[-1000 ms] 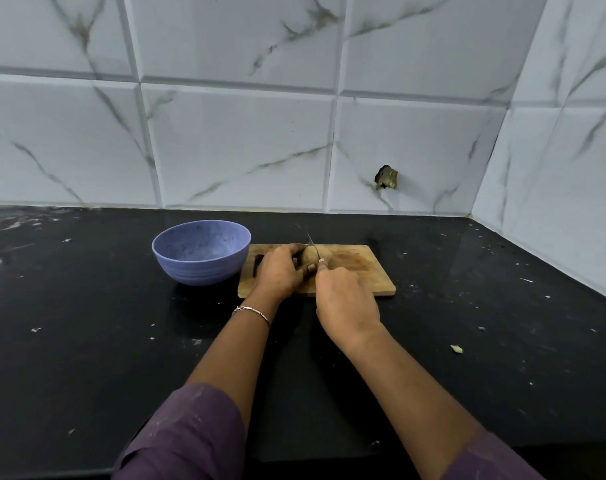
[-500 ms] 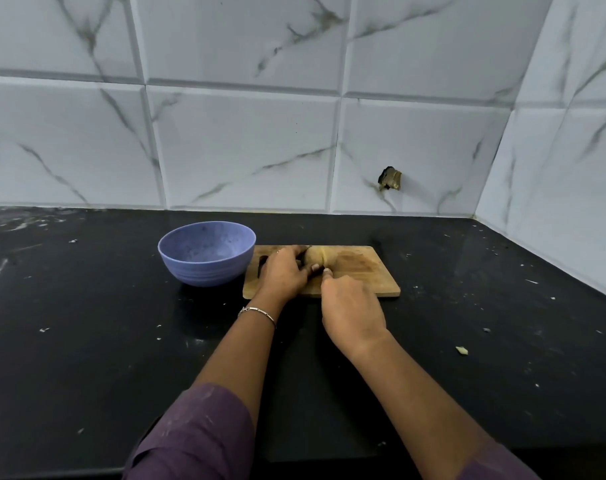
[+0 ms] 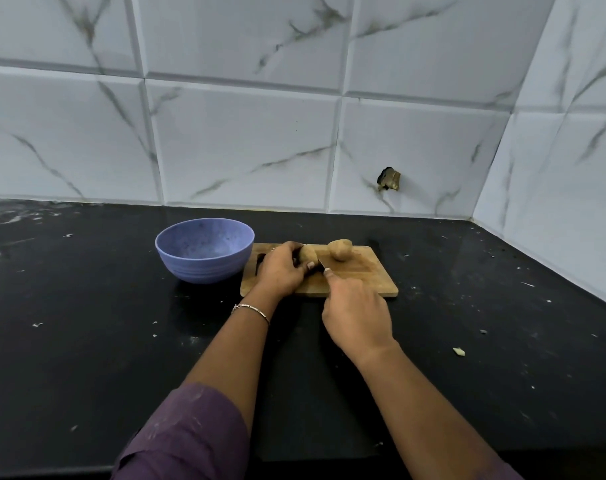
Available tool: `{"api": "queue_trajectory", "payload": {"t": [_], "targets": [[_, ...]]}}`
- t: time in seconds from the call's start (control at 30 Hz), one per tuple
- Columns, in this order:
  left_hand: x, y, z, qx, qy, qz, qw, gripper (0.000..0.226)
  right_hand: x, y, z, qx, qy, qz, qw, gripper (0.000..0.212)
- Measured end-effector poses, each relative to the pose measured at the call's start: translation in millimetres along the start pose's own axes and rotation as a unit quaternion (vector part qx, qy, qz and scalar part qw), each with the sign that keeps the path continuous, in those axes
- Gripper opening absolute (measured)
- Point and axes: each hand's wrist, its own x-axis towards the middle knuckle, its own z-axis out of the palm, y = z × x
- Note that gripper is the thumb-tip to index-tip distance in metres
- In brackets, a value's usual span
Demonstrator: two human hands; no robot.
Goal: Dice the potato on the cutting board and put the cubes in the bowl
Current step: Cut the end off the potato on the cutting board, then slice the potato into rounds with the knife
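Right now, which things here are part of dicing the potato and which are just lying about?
Part of the job: held potato half, loose potato half, knife, cutting board, bowl, left hand, right hand.
Lying about: pale scrap, small crumbs on the counter, hole in the wall tile.

Black counter (image 3: 87, 341), scattered crumbs (image 3: 459, 351); marble-tiled wall (image 3: 242, 133).

No writing, label, brand, number or sign can be read anywhere: not on the bowl (image 3: 197, 268), the cutting board (image 3: 360, 280), the wall tiles (image 3: 242, 143) or the counter (image 3: 87, 341).
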Motion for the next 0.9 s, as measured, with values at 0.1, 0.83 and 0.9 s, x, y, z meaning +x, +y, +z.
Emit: {"api": "queue_trajectory", "payload": {"t": [0.1, 0.83, 0.9], "targets": [[1.5, -0.8, -1.0, -0.020, 0.003, -0.010, 1.000, 0.045, 3.0, 5.0, 1.3, 0.030, 0.010, 0.011, 0.999, 0.051], [7.8, -18.4, -28.2, -0.024, -0.002, -0.029, 0.999, 0.056, 14.4, -4.7, 9.9, 0.108, 0.016, -0.034, 0.993, 0.048], [8.7, -21.3, -31.0, -0.018, 0.001, -0.037, 0.999, 0.056, 14.6, -3.7, 10.0, 0.111, 0.016, -0.036, 0.993, 0.048]]}}
